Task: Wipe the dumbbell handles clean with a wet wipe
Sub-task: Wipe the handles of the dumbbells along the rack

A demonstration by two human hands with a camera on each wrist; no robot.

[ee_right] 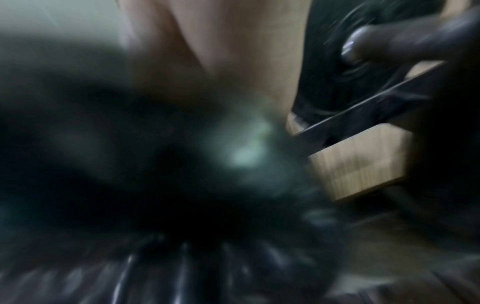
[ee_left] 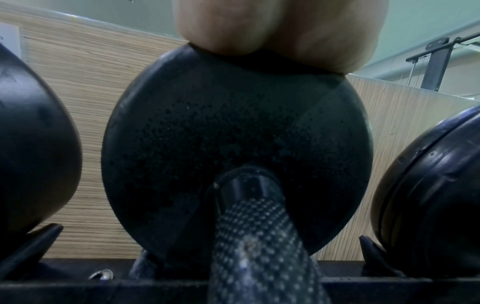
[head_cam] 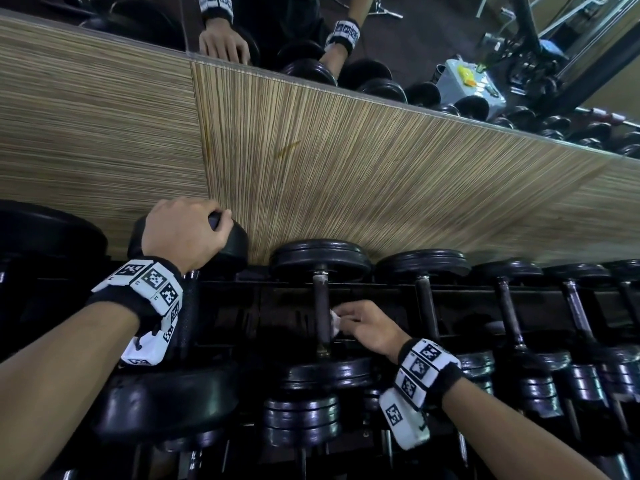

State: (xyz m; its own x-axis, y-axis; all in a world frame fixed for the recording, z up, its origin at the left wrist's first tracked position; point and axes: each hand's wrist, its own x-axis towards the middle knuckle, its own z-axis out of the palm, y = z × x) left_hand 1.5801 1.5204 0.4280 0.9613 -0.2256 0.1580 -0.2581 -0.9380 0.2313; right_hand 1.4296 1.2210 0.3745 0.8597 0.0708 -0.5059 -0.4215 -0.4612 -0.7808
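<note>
dumbbell handle (head_cam: 322, 311) — dark, worn bar you see lying on the rack between black plates, pointing at the wall | wet wipe (head_cam: 335, 319) — small white crumpled wad pressed against the bar's right side, about midway along

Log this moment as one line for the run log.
step: wiping handle | right hand: holds wipe against handle | left hand: grips end of next dumbbell | right wrist view: blurred

striped wood-grain wall panel (head_cam: 346, 161) beyond both hands, mirror (head_cam: 450, 36) above it reflecting dim gym floor, black rack rail (head_cam: 242, 289) between the hands
</note>
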